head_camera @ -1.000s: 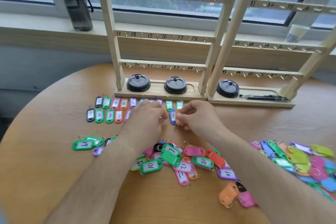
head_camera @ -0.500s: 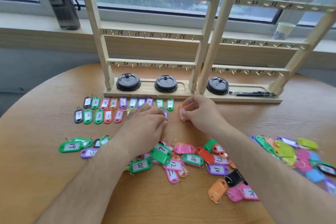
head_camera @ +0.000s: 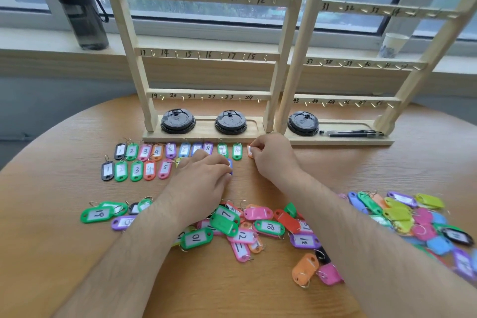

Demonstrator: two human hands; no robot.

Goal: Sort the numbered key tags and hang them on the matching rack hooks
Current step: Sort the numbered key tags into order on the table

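Observation:
Two rows of numbered key tags [head_camera: 144, 160] lie in order on the table before the wooden rack [head_camera: 206, 55], whose hooks carry written numbers. My right hand [head_camera: 271, 156] pinches an orange tag [head_camera: 249, 150] at the right end of the back row, beside the green tag marked 10 [head_camera: 237, 151]. My left hand [head_camera: 204, 175] rests on the table with its fingertips on a blue tag [head_camera: 230, 166], mostly hidden. A loose heap of mixed tags [head_camera: 258, 227] lies near me under my forearms.
A second heap of tags [head_camera: 413, 217] sits at the right. Three black cup lids [head_camera: 177, 121] and two pens [head_camera: 351, 133] lie in the rack's base trays. A dark bottle [head_camera: 77, 2] and a paper cup [head_camera: 393, 45] stand on the windowsill.
My right hand has carried the orange tag back and to the right, up to the end of the back row. My left hand stayed near the blue tag.

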